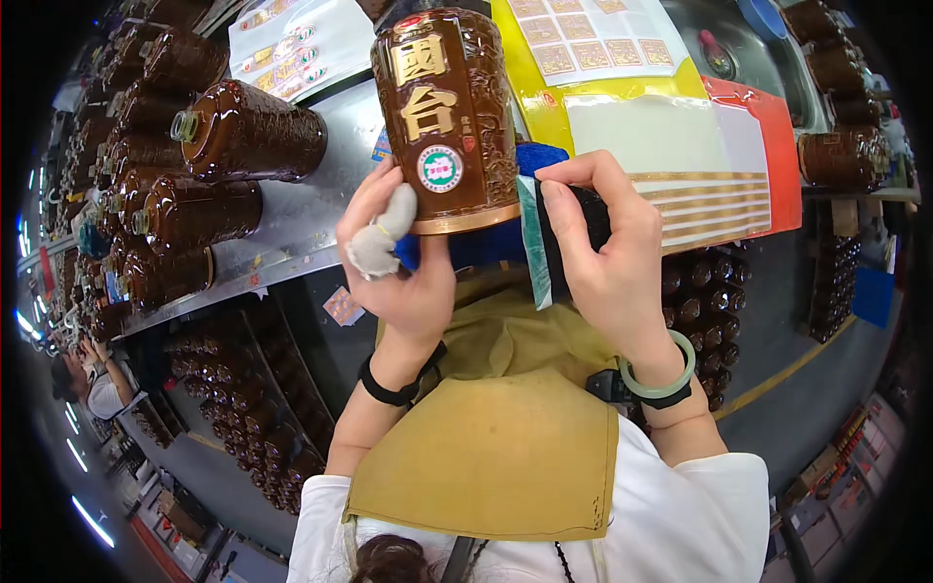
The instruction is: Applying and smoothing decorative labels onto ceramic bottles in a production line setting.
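Note:
A glossy brown bottle (pixel 449 117) with raised gold characters and a round green-and-white sticker (pixel 439 169) lies in front of me, its gold-rimmed end toward me. My left hand (pixel 403 262) is closed around its lower left side, with pale cloth covers (pixel 384 238) on some fingers. To the right of the bottle, my right hand (pixel 607 238) is closed, thumb and index fingertip pinched together. Whatever is between them is too small to make out. Beside that hand are a teal strip (pixel 534 238) and a black piece (pixel 589 219). Blue cloth (pixel 471 250) shows under the bottle.
Several brown bottles (pixel 255 131) stand or lie on the metal table at left. Sticker sheets (pixel 588 39) rest on a yellow folder (pixel 525 73), beside gold strips (pixel 705 204) and a red sheet (pixel 780 185). A metal sink (pixel 743 63) is at back right; bottle racks (pixel 243 408) stand below.

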The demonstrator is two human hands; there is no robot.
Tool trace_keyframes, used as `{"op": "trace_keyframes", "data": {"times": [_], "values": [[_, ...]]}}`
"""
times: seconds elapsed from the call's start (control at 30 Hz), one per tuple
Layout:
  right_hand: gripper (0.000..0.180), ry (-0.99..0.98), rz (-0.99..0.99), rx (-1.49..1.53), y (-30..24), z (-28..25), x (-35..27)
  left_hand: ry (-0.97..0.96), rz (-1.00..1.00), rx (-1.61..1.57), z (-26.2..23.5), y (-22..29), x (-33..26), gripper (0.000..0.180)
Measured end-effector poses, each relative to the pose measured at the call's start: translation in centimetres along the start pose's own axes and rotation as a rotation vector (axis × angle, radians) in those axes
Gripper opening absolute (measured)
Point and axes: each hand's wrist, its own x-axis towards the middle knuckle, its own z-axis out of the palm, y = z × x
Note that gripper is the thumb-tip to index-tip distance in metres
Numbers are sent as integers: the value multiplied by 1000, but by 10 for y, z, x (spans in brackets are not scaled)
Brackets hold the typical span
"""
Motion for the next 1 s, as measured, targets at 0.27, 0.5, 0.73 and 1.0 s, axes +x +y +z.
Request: {"op": "trace_keyframes", "data": {"times": [0.27,0.5,0.73,1.0], "values": [[5,-15,42,84,0,1,1,-76,178,131,-2,-8,6,28],[5,-17,18,92,-6,4,3,-281,422,325,8,19,20,36],[5,13,35,68,-1,4,0,-125,192,193,5,13,6,35],[5,-49,14,-122,18,-6,-3,-146,108,95,-9,-16,-1,40]]}}
